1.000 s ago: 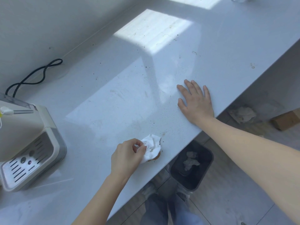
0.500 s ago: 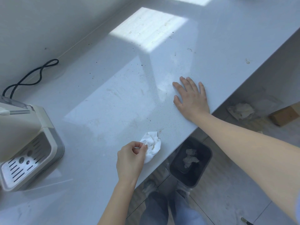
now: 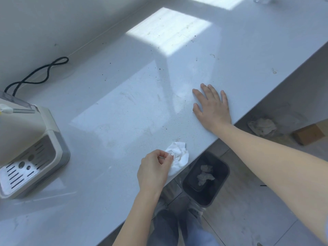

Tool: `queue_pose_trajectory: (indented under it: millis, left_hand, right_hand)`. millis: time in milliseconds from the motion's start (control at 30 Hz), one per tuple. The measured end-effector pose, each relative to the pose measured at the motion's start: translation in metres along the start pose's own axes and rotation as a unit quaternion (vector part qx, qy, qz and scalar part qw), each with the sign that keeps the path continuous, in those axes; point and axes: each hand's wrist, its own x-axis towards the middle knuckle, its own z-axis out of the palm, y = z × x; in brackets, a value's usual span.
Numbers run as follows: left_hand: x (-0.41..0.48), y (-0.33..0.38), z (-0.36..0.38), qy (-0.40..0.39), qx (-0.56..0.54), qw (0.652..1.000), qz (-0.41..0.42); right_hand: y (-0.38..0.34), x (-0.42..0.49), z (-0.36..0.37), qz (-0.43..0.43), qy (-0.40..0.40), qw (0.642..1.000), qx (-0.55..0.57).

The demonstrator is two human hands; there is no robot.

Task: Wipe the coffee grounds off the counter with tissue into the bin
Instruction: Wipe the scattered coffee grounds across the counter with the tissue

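My left hand (image 3: 153, 172) pinches a crumpled white tissue (image 3: 179, 157) at the front edge of the pale counter (image 3: 124, 103). Part of the tissue hangs past the edge. Just below and to the right, a dark bin (image 3: 205, 180) stands on the floor with crumpled tissues inside. My right hand (image 3: 212, 107) lies flat and open on the counter near the edge, further right. Fine dark coffee specks (image 3: 159, 68) are scattered over the counter, mostly toward the back and middle.
A beige coffee machine (image 3: 30, 148) with a slotted drip tray stands at the left, its black cord (image 3: 40, 73) looping toward the wall. On the floor at right lie a crumpled paper (image 3: 262, 126) and a brown block (image 3: 308, 134). My legs are below the counter edge.
My left hand has slid the tissue right and toward the counter's front edge, until it overhangs above the bin. The brown patch under the tissue is no longer visible. My right hand stayed flat.
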Motion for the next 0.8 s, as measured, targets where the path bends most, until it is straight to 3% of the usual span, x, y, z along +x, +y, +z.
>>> queue_pose_trajectory:
  millis: [267, 433, 600, 700, 800]
  left_hand:
    - [-0.012, -0.003, 0.005, 0.063, -0.050, 0.996, 0.028]
    - [-0.007, 0.002, -0.007, 0.078, -0.010, 0.996, 0.051]
    - [-0.007, 0.010, -0.018, 0.079, 0.003, 0.995, 0.058]
    - [-0.009, 0.017, -0.024, 0.117, -0.027, 0.987, 0.104]
    - [-0.006, 0.025, -0.029, 0.118, 0.024, 0.981, 0.151]
  right_hand:
    - [-0.001, -0.013, -0.001, -0.024, 0.025, 0.997, 0.069]
    - [-0.008, -0.032, -0.001, -0.010, 0.007, 0.991, 0.131]
    - [-0.013, -0.045, -0.007, 0.001, -0.031, 0.984, 0.173]
    - [-0.016, -0.050, -0.014, 0.017, -0.064, 0.978, 0.198]
    - [-0.021, -0.057, -0.022, 0.008, -0.104, 0.978, 0.180]
